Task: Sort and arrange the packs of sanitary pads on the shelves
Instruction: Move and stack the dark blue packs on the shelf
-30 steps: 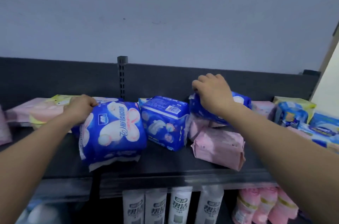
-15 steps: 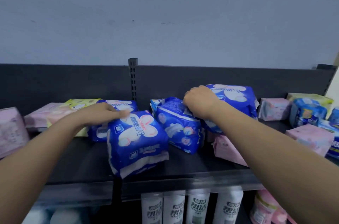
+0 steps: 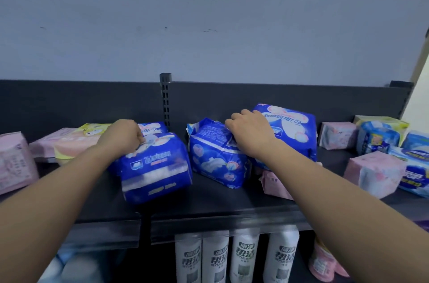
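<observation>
Hands: left hand [image 3: 121, 137] has its fingers curled over the top back edge of the front blue pack [image 3: 157, 166] and grips it. Right hand [image 3: 253, 136] is curled, sitting where the crimped top of the middle blue pack [image 3: 216, 159] meets the large blue pack [image 3: 292, 129]. Can't tell which of the two it holds.

Diff vs half a second ago:
- left fingers lay stretched flat over the front blue pack, now curled
- that pack has tipped, printed face more upward than toward the camera
- large blue pack stands steeper in front of the back panel
- middle blue pack roughly same spot

All three are on the top shelf [image 3: 209, 204], front blue pack nearest the edge.

Hidden or unclear:
- left fingertips are behind the pack
- pink pack [image 3: 274, 184] below the large one is mostly covered by the right forearm
- another blue pack [image 3: 152, 127] behind the left hand shows only its top
- blue-white packs [image 3: 415, 171] are cut by the right frame edge
- white bottles [image 3: 246, 257] on the lower shelf are cut off at the bottom
- front blue pack's print is blurred
</observation>
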`<state>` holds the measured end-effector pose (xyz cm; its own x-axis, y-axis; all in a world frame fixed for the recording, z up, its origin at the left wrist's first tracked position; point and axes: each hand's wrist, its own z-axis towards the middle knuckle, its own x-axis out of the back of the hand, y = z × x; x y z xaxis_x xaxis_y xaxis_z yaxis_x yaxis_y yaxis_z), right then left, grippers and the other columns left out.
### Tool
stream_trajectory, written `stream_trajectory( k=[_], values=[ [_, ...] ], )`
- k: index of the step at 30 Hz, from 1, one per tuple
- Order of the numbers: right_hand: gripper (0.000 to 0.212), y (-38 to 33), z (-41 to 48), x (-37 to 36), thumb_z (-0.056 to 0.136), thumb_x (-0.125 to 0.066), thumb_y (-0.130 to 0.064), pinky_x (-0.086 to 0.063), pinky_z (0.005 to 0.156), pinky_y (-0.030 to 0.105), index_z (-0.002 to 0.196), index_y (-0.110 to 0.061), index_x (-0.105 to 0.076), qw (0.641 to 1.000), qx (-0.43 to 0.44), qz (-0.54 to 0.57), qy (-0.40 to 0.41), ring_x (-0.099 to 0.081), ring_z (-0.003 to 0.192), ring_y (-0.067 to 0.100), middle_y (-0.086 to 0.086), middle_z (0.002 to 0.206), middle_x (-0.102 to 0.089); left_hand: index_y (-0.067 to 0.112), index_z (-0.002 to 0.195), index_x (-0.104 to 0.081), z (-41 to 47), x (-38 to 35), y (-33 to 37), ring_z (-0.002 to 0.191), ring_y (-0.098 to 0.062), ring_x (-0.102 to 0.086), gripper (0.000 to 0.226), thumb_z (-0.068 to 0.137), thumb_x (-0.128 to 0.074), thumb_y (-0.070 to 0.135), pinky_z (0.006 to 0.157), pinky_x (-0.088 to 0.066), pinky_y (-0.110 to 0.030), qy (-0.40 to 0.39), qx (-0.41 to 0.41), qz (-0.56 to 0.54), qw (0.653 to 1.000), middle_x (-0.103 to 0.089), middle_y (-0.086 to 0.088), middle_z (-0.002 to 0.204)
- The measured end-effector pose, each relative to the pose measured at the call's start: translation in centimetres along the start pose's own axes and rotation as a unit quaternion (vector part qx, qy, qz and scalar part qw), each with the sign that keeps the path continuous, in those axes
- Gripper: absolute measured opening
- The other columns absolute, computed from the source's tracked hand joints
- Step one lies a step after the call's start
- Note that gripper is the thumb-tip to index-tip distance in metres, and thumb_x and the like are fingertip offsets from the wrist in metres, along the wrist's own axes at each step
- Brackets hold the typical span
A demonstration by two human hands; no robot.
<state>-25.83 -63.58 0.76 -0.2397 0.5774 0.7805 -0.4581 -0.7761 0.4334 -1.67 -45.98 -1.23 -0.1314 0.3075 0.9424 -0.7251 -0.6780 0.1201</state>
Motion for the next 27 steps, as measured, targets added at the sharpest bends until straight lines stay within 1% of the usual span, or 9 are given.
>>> stream_trajectory(
  k=[5,9,11,14,16,19,21,24,27],
  values=[
    [0.011,0.3,-0.1,0.6,0.093,-0.052,-0.021,-0.029,0.073,0.031,0.102,-0.018,-0.057,0.999,-0.038,0.012,0.013,-0.05,0.099,0.023,0.001,0.104,-0.059,0.012,0.091,-0.077,-1.0,-0.4,1.0,0.085,-0.029,-0.062,0.017,0.09,-0.062,0.019,0.067,-0.041,-0.029,0.048,0.006,-0.018,0.999,-0.072,-0.01,0.099],
    [0.014,1.9,0.2,1.6,0.09,-0.05,-0.012,-0.029,0.07,0.031,0.101,-0.015,-0.059,0.992,-0.112,0.008,0.052,-0.047,0.104,0.024,0.002,0.105,-0.057,0.004,0.059,-0.063,-1.6,0.5,1.4,0.071,-0.03,-0.051,0.032,0.09,-0.062,0.014,0.062,-0.034,-0.031,0.137,0.04,-0.114,0.983,-0.066,-0.018,0.084],
    [0.018,3.0,0.5,2.4,0.089,-0.049,-0.008,-0.031,0.065,0.034,0.104,-0.012,-0.057,0.983,-0.158,0.05,0.074,-0.05,0.104,0.027,0.005,0.109,-0.056,0.002,0.056,-0.059,-1.9,1.9,1.6,0.07,-0.032,-0.051,0.037,0.09,-0.062,0.014,0.063,-0.033,-0.032,0.189,0.056,-0.169,0.966,-0.065,-0.02,0.078],
    [0.017,4.4,1.1,3.8,0.085,-0.047,-0.002,-0.029,0.059,0.036,0.098,-0.007,-0.056,0.963,-0.205,0.101,0.145,-0.056,0.088,0.037,0.012,0.104,-0.055,-0.003,0.071,-0.07,-1.9,4.1,1.9,0.082,-0.036,-0.062,0.025,0.089,-0.064,0.014,0.073,-0.044,-0.036,0.262,0.079,-0.287,0.918,-0.069,-0.022,0.083],
    [0.012,4.8,1.7,4.7,0.083,-0.048,-0.001,-0.028,0.058,0.035,0.092,-0.006,-0.055,0.942,-0.22,0.163,0.192,-0.054,0.079,0.038,0.014,0.099,-0.055,0.009,0.069,-0.075,-2.0,5.4,2.4,0.078,-0.023,-0.064,0.019,0.085,-0.067,0.014,0.077,-0.049,-0.037,0.273,0.106,-0.393,0.872,-0.071,-0.009,0.076],
    [0.005,4.3,2.9,6.1,0.086,-0.048,-0.006,-0.028,0.061,0.032,0.084,-0.011,-0.049,0.912,-0.217,0.255,0.238,-0.047,0.073,0.029,0.007,0.089,-0.052,0.019,0.038,-0.06,-3.5,6.9,2.9,0.047,-0.001,-0.043,0.041,0.078,-0.065,0.007,0.05,-0.039,-0.019,0.241,0.113,-0.522,0.81,-0.05,0.012,0.041],
    [0.008,3.3,3.5,6.8,0.088,-0.048,-0.007,-0.026,0.064,0.03,0.082,-0.013,-0.046,0.895,-0.207,0.303,0.252,-0.044,0.074,0.023,0.003,0.086,-0.05,0.017,0.038,-0.055,-5.0,7.9,2.9,0.046,-0.009,-0.038,0.035,0.069,-0.064,0.005,0.05,-0.033,-0.021,0.235,0.117,-0.579,0.772,-0.047,0.008,0.043],
    [0.01,1.2,3.9,7.4,0.087,-0.051,-0.007,-0.026,0.064,0.03,0.08,-0.012,-0.047,0.867,-0.185,0.379,0.264,-0.044,0.075,0.02,0.002,0.082,-0.052,0.015,0.029,-0.045,-7.6,9.1,1.9,0.037,-0.008,-0.033,0.049,0.074,-0.057,-0.003,0.046,-0.029,-0.022,0.26,0.155,-0.602,0.739,-0.037,0.012,0.032],
    [0.012,-1.7,4.1,8.0,0.088,-0.052,-0.009,-0.027,0.063,0.029,0.079,-0.012,-0.047,0.843,-0.165,0.438,0.267,-0.045,0.074,0.019,0.001,0.081,-0.053,0.012,0.048,-0.041,-10.9,9.9,0.5,0.052,-0.016,-0.032,0.025,0.065,-0.057,0.003,0.052,-0.027,-0.026,0.299,0.176,-0.613,0.71,-0.035,0.011,0.032]
  ],
)
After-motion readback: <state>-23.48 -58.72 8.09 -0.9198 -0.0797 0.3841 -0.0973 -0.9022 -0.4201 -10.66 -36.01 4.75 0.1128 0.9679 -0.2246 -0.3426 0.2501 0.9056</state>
